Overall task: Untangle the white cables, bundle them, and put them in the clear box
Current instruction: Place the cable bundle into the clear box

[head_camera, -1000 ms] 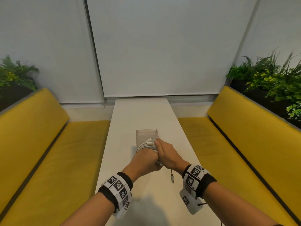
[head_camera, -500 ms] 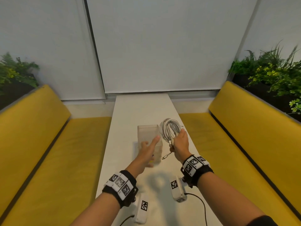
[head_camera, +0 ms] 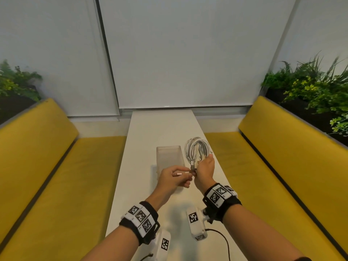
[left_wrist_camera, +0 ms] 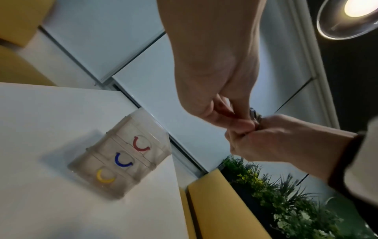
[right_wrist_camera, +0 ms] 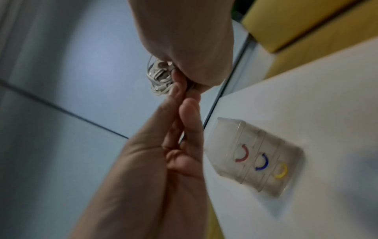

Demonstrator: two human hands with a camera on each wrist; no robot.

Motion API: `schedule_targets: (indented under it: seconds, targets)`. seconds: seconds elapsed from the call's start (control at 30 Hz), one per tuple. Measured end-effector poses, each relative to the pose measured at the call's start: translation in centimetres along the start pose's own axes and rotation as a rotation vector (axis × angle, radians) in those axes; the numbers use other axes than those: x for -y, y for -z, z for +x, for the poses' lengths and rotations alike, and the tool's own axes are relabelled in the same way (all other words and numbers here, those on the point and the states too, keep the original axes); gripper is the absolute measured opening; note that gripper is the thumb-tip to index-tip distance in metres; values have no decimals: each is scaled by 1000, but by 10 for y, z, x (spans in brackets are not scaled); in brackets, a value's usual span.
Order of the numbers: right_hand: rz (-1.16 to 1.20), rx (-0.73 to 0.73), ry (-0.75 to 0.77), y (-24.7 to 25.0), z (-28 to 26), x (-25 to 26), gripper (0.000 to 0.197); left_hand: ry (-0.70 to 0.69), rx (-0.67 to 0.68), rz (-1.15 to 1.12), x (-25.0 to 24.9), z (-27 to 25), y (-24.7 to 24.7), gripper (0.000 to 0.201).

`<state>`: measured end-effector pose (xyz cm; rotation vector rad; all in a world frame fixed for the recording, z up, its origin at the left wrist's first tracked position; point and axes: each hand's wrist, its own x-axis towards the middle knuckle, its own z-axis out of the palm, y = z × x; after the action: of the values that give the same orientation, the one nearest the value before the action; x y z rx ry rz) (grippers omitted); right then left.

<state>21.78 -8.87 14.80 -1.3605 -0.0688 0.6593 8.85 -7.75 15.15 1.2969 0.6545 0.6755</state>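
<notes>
My right hand (head_camera: 203, 163) holds a coiled bundle of white cables (head_camera: 197, 148) upright in the air, right of the clear box (head_camera: 168, 157). My left hand (head_camera: 188, 173) has come up against it and pinches a loose cable end; a silver plug (head_camera: 178, 174) lies across its fingers. In the left wrist view my left hand (left_wrist_camera: 243, 118) meets the right hand (left_wrist_camera: 276, 139) above the table. The right wrist view shows the coil (right_wrist_camera: 158, 76) under my right hand (right_wrist_camera: 184, 67). The box (left_wrist_camera: 122, 155) stands on the table, with red, blue and yellow arcs on its side.
The white table (head_camera: 162, 127) is long and narrow, with yellow benches (head_camera: 56, 176) on both sides. Plants (head_camera: 310, 87) stand behind the bench backs. A black lead (head_camera: 224, 240) trails from the wrist unit near the table's front edge.
The left hand left the box, moved right to the bundle and took hold of a loose cable end. The right hand keeps the coil raised beside the box.
</notes>
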Motion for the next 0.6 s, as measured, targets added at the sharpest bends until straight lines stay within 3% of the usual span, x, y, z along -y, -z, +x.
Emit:
schedule_targets:
  seconds: [0.1,0.3,0.37,0.47,0.5,0.6]
  targets:
    - [84,-30,-62,-6,13,-4,72,-23,-92,-146,2,3,-2,16]
    - [28,-111,-53,-13,11,7,76,19,-23,-271,-8,5,-14,26]
    - [7,-111,-58,-11,5,11,69,30,-6,-173,-10,7,-22,39]
    - [-48,-47,-41,-11,-9,13,63,60,-85,94,-9,12,-32,89]
    - [-70,-24,-26,-11,-13,13,60,84,-139,157,-9,15,-34,98]
    - [-78,49,-23,-13,-24,8,54,114,-261,226,-10,22,-36,92]
